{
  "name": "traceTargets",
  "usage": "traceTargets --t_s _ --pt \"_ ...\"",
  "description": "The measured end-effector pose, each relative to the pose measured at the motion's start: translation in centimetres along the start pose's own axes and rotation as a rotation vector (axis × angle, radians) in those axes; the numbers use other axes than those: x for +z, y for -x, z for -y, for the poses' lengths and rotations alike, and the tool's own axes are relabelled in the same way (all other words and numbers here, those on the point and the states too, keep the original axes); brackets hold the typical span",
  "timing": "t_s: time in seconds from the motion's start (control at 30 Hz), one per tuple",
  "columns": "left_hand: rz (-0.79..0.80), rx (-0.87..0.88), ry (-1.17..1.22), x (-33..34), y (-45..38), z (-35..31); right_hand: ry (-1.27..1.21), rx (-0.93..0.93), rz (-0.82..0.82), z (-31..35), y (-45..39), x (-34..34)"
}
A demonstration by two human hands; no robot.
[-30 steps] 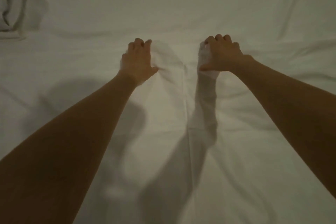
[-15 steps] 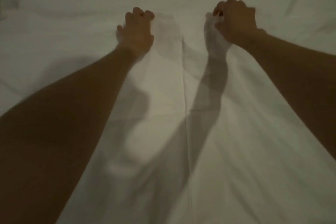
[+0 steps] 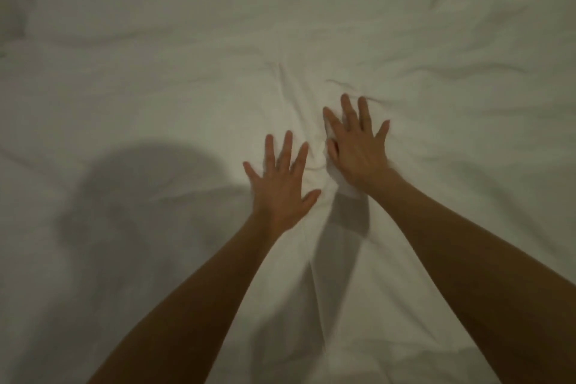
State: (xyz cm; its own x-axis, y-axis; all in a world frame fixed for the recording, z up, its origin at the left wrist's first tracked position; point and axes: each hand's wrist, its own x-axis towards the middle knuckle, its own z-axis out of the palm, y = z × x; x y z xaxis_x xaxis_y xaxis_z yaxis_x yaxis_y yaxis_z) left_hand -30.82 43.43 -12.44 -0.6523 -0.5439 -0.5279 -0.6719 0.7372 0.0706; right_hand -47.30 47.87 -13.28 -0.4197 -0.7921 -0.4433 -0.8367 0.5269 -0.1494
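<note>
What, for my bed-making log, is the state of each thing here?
Left hand: open, fingers spread, flat on the sheet.
Right hand: open, fingers spread, on the sheet.
Sheet: white, spread out, creased, bunched into a ridge between the hands.

Both arms out fwd, left hand & right hand flat, fingers spread, palms down.

Plain white fabric bed sheet, one solid colour throughout, looking off-white to pale greyish green in dim light. A soft dark grey shadow tints its lower left; fainter grey lines the central creases.
</note>
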Motion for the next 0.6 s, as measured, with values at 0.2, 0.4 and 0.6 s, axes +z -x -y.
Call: traceTargets --t_s 0.2,0.4,0.6 --pt "0.11 0.092 -0.04 2.5 6.9 -0.7 0.036 0.029 0.116 -1.2 9.0 2.4" --pt "0.176 0.129 -0.083 5.9 15.6 -0.5 0.043 0.032 0.232 -0.8 17.5 4.9" --pt "0.132 0.099 -0.017 10.1 23.6 -1.6 0.11 -0.081 0.244 -2.6 24.4 7.1"
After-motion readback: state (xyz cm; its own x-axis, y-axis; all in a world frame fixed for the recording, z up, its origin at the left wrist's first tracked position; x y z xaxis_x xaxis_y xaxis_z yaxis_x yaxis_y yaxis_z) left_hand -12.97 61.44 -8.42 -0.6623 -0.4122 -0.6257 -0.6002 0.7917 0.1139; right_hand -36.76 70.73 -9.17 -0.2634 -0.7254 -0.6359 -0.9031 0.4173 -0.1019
